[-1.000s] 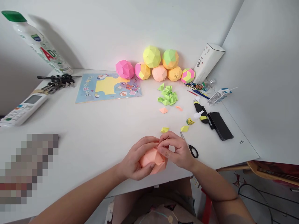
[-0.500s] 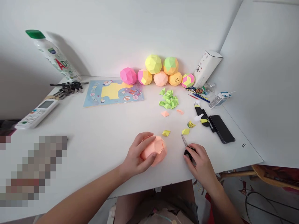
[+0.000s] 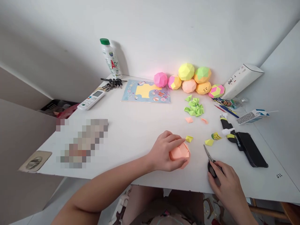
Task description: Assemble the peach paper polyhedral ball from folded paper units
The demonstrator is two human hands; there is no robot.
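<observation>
A peach folded-paper ball [image 3: 180, 152] with an opening in its upper side rests on the table. My left hand [image 3: 166, 151] curls round its left side, thumb in front and fingers behind. My right hand [image 3: 226, 179] lies at the black handles of a pair of scissors [image 3: 209, 156], its fingers closed round them. The blades lie on the table, pointing away from me. Beyond the ball is a yellow folded-paper piece [image 3: 189, 139], and another yellow piece [image 3: 209, 142] sits near the scissor tips. Behind them are two peach paper pieces [image 3: 189, 120] and a pile of green folded pieces [image 3: 194, 106].
Several finished paper balls [image 3: 186, 72] are stacked against the wall. To the right lie a glue bottle [image 3: 220, 134], a phone [image 3: 252, 150] and a small carton [image 3: 253, 116]. A picture board [image 3: 128, 93], a remote control [image 3: 91, 100], keys [image 3: 112, 83] and a bottle [image 3: 111, 59] are at the left.
The view has swung left, so everything appears further right. Both hands stay where they were, on the peach ball and the scissors.
</observation>
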